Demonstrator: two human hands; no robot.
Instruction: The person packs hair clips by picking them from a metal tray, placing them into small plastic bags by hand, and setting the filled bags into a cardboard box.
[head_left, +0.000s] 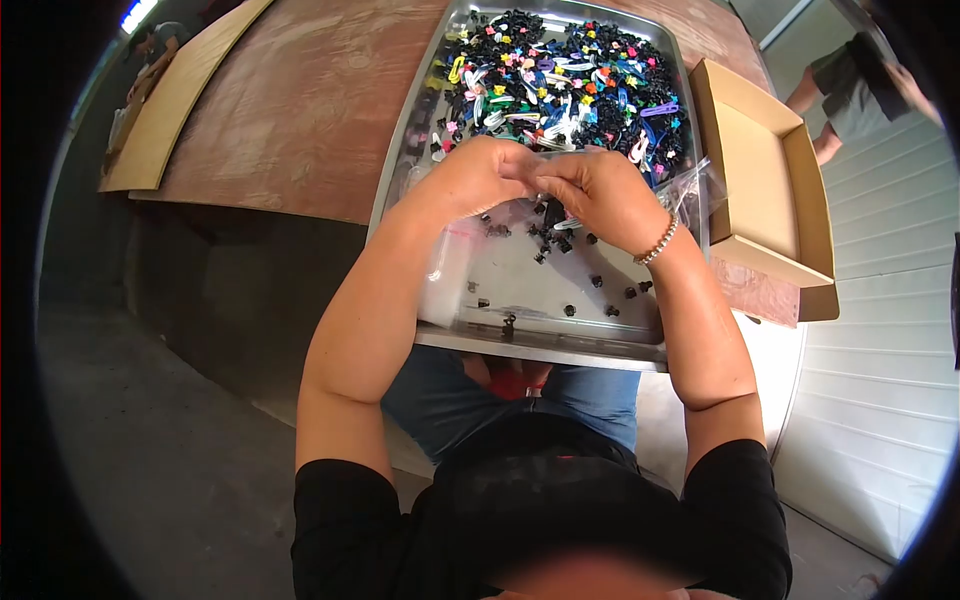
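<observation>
My left hand (483, 176) and my right hand (607, 196) meet over the metal tray (520, 345), fingers pinched on the edge of a clear plastic bag. Much of that bag is hidden by the fingers. Beyond them lies a broad heap of small hair clips (570, 90), mostly black, with white, yellow, pink, blue and green ones mixed in. Below my hands, several black claw clips (556, 240) are scattered on the tray's floor. A stack of clear plastic bags (446, 275) rests by my left forearm, and more clear plastic (706, 185) shows past my right wrist.
To the right of the tray stands an open cardboard box (765, 170) on the wooden table (300, 110). A wooden board (185, 100) is at the far left, with a person (160, 45) behind it. Another person (855, 90) is at the upper right.
</observation>
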